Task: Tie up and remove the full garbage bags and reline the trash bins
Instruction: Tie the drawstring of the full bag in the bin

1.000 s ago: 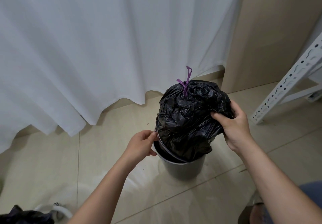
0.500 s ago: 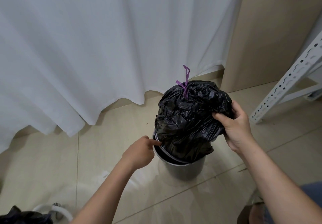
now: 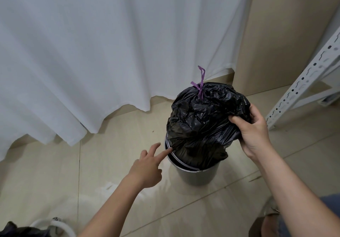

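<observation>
A full black garbage bag point(image 3: 200, 124), tied at the top with a purple drawstring point(image 3: 201, 84), sticks half out of a small grey trash bin point(image 3: 197, 177) on the tiled floor. My right hand point(image 3: 253, 135) grips a fold of the bag on its right side. My left hand point(image 3: 147, 166) is at the bin's left rim, two fingers stretched out, the index fingertip touching the bag's lower edge at the rim.
A white curtain point(image 3: 110, 52) hangs behind the bin, with a beige wall panel point(image 3: 287, 34) to its right. A white metal rack leg point(image 3: 303, 84) slants at the right. Another black bag point(image 3: 16, 231) and a white bin rim point(image 3: 55, 226) show at bottom left.
My left hand has let go of the bin rim, uncurled, and now points two fingers at the bag's lower edge. The bag sits slightly higher in my right hand's grip.
</observation>
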